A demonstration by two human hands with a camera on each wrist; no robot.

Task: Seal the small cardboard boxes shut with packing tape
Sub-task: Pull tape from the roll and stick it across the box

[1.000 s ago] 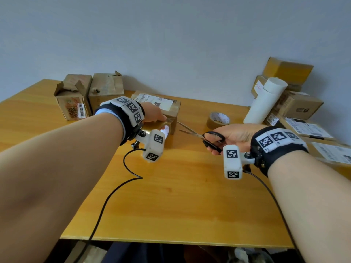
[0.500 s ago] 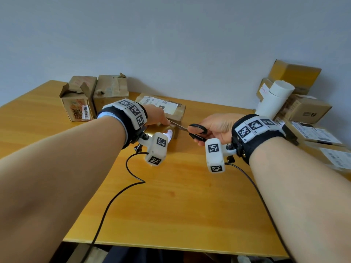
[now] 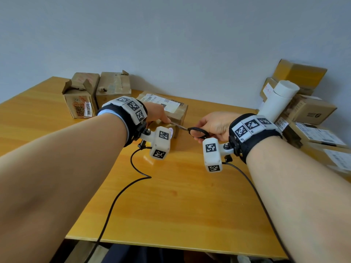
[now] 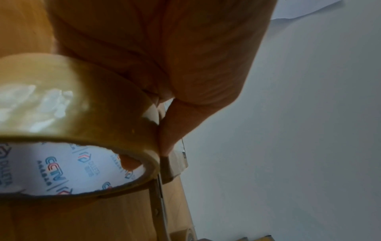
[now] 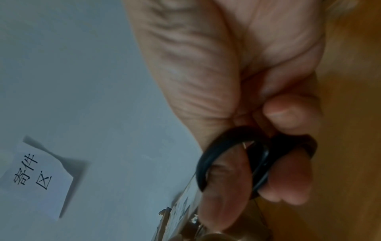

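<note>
While your left hand [image 3: 157, 114] grips the packing tape roll [image 4: 68, 124] against the labelled cardboard box [image 3: 167, 107] and your right hand [image 3: 214, 126] closes the scissors [image 3: 195, 130] there, a slack strip may fold and stick to itself, or the blades nick your thumb.

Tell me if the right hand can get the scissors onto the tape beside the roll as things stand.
Probably yes: the right hand holds the scissors, whose blades already meet the tape roll in the left hand; nothing lies between.
</note>
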